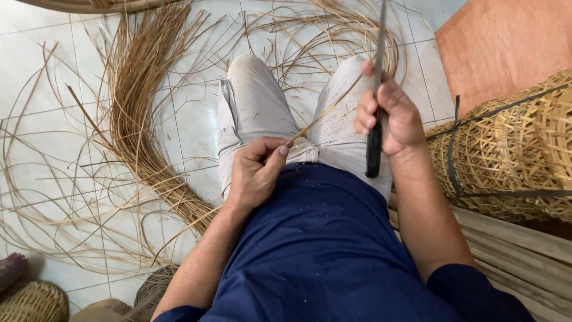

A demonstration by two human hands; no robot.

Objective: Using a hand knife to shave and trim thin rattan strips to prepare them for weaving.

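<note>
My left hand [255,173] rests on my lap and pinches the near end of a thin cane strip [325,113] between thumb and fingers. The strip runs up and right across my pale trousers [256,104] to my right hand [390,113]. My right hand is closed around the black handle of a long knife [374,149], whose blade points up and away. The strip meets the blade near my right fingers.
A thick bundle of cane strips [140,107] curves over the white tiled floor [47,77] on my left. Loosely woven baskets [512,155] lie stacked at my right, beside an orange board [506,42]. Small woven baskets [33,301] sit at the lower left.
</note>
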